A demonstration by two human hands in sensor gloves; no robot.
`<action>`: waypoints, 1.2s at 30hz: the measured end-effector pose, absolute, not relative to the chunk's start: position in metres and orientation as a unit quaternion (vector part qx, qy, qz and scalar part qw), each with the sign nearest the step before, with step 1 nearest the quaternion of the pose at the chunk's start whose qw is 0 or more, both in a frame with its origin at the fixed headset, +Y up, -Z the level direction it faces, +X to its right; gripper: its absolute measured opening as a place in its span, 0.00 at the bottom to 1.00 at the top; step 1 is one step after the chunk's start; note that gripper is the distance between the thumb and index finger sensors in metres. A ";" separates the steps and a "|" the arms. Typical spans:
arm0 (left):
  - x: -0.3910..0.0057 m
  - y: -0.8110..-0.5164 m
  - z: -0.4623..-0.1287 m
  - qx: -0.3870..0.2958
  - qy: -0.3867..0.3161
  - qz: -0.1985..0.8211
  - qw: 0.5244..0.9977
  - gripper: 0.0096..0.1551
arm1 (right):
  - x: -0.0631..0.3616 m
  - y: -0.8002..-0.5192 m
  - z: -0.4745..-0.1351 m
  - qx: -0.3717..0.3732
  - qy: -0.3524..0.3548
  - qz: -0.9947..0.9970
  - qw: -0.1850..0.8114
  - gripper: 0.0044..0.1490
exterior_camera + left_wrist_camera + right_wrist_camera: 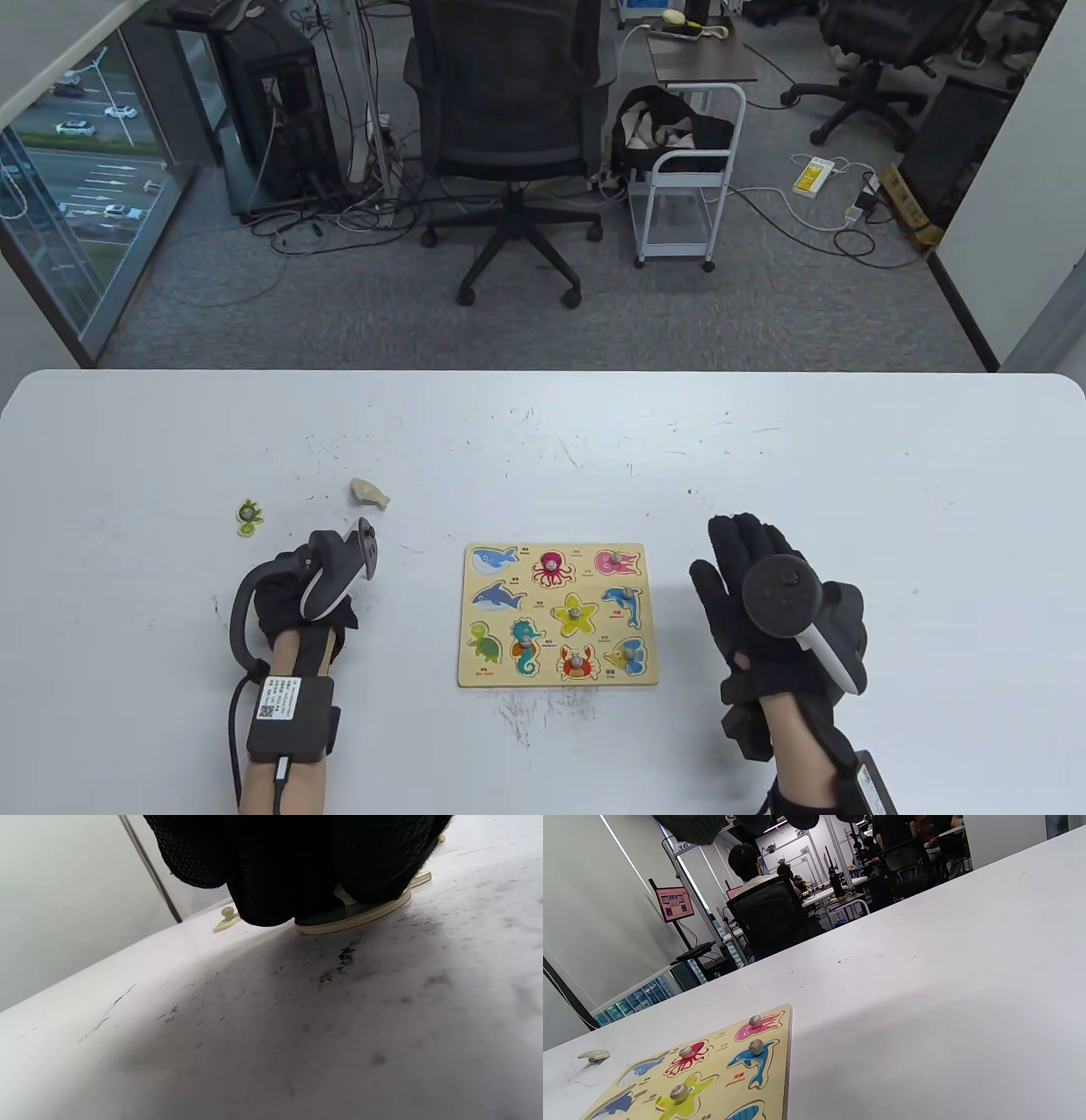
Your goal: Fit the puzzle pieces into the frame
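Note:
The wooden puzzle frame lies flat in the middle of the table, with several knobbed sea-animal pieces seated in it. Its three left slots show only printed pictures. My left hand sits left of the frame; in the left wrist view its fingers curl down onto a dark-topped puzzle piece lying flat on the table. Beyond it lie a green turtle piece and a face-down pale piece. My right hand rests flat to the right of the frame, fingers straight, holding nothing.
The white table has scuff marks around the frame. Past its far edge stand an office chair and a small white cart. In the right wrist view the frame's right edge lies near the lower left.

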State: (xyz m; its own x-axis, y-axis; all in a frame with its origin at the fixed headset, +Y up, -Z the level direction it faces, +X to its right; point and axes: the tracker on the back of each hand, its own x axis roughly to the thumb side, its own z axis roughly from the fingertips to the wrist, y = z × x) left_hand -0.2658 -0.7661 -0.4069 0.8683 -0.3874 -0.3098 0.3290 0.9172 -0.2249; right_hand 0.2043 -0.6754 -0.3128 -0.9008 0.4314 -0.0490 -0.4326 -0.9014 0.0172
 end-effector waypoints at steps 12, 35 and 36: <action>-0.242 -0.736 -0.406 -0.043 0.136 -0.169 0.975 0.22 | 0.206 -0.676 -0.313 -0.022 0.012 0.974 0.227 0.40; -0.108 -0.724 -0.423 -0.008 -0.006 -0.192 0.981 0.23 | 0.208 -0.676 -0.312 -0.024 0.006 0.974 0.226 0.41; -0.104 -0.727 -0.424 -0.009 -0.008 -0.196 0.980 0.23 | 0.208 -0.676 -0.313 -0.024 0.006 0.974 0.226 0.41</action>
